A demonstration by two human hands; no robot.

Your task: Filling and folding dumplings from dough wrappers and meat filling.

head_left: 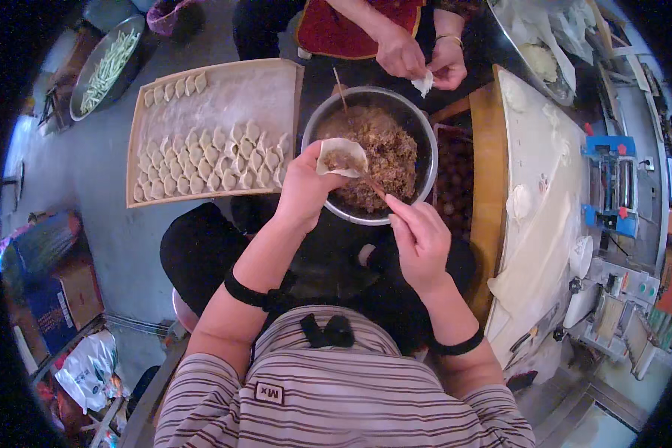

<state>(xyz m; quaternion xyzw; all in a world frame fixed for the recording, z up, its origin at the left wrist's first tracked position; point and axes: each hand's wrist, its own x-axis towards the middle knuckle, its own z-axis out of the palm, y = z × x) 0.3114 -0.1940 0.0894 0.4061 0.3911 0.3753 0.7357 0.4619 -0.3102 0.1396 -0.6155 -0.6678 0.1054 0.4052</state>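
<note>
A round dumpling wrapper (pixel 341 158) lies across the fingers of my left hand (pixel 302 187), held over the bowl's left side. Brown minced filling (pixel 343 161) covers part of the wrapper. My right hand (pixel 421 229) grips a thin wooden stick (pixel 376 186), and its tip reaches the wrapper's right edge. Beneath both hands stands a large metal bowl (pixel 432 168) of dark filling (pixel 389 151). A second stick (pixel 340 89) leans in the bowl at the far side. To the left, a wooden tray (pixel 218 101) bears rows of folded dumplings (pixel 201 162).
Across the bowl, another person's hands (pixel 423 61) pinch a wrapper (pixel 424 84). On the right, a floured board (pixel 529 235) carries a rolled dough sheet (pixel 537 260), beside a blue-and-metal machine (pixel 610 185). A basin of cut green vegetables (pixel 109 73) sits at the upper left.
</note>
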